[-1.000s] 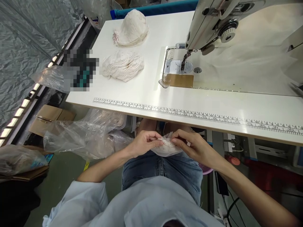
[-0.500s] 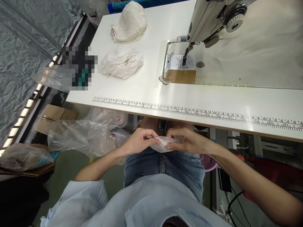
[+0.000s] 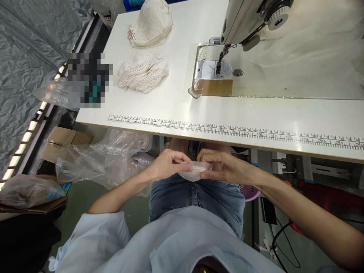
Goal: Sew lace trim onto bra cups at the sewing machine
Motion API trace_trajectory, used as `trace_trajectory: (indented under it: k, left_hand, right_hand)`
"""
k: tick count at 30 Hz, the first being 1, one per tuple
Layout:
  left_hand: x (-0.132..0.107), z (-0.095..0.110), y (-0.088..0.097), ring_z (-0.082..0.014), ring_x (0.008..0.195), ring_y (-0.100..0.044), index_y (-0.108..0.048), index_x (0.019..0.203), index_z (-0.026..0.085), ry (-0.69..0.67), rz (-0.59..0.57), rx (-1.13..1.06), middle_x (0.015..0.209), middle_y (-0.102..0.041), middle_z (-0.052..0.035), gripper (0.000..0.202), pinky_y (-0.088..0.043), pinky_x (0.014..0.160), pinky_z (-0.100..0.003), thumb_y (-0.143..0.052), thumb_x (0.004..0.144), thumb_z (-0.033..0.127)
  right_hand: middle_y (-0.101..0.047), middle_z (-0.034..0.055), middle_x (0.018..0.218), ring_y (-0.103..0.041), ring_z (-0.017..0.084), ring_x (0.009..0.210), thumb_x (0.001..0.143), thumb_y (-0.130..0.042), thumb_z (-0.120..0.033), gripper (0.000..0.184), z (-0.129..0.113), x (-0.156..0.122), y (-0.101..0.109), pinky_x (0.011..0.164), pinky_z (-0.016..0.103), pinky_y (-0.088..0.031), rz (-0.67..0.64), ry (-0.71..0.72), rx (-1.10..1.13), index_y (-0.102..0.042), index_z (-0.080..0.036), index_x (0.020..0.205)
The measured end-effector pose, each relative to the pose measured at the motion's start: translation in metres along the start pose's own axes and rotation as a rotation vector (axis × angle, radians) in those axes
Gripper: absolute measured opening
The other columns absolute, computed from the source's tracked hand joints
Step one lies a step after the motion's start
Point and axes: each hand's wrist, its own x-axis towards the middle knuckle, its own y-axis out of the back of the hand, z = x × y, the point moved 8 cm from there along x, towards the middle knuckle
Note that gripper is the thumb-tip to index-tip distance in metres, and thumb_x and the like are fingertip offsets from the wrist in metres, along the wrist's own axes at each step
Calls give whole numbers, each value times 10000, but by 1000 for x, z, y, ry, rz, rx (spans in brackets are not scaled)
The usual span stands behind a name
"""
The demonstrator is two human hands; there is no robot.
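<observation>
Over my lap, my left hand [image 3: 170, 165] and my right hand [image 3: 216, 165] pinch opposite ends of a small piece of thin white translucent fabric [image 3: 191, 175]. A narrow strip of white lace trim [image 3: 198, 169] shows along it, between my fingers. Both hands are closed on the piece, below the table's front edge. On the table, a stack of cream lace pieces [image 3: 143, 74] lies to the left. Behind it sits a heaped cream cloth cap-like piece [image 3: 152, 24]. The sewing machine [image 3: 244, 19] stands to the right, its presser foot [image 3: 218, 67] over the needle plate.
A ruler scale [image 3: 227, 131] runs along the front edge of the white table [image 3: 170, 110]. Clear plastic bags [image 3: 96, 163] and a cardboard box [image 3: 64, 142] lie at the lower left. A pink basket [image 3: 250, 192] and black cables [image 3: 280, 242] are under the table at right.
The fabric piece has been turned and spread a little, so the lace strip shows more clearly. Both hands keep hold of it. The whole view has shifted slightly.
</observation>
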Motion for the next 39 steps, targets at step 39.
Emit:
trace_trajectory:
  k: [39]
  left_hand:
    - [0, 5, 5, -93, 662, -615, -738, 769, 144, 70, -247, 112, 730, -709, -29, 184, -486, 624, -187, -765, 659, 290]
  right_hand:
    - [-498, -16, 711, -421, 112, 619, 836, -538, -302, 129, 9, -18, -5, 544, 241, -299, -107, -141, 63, -524, -179, 800]
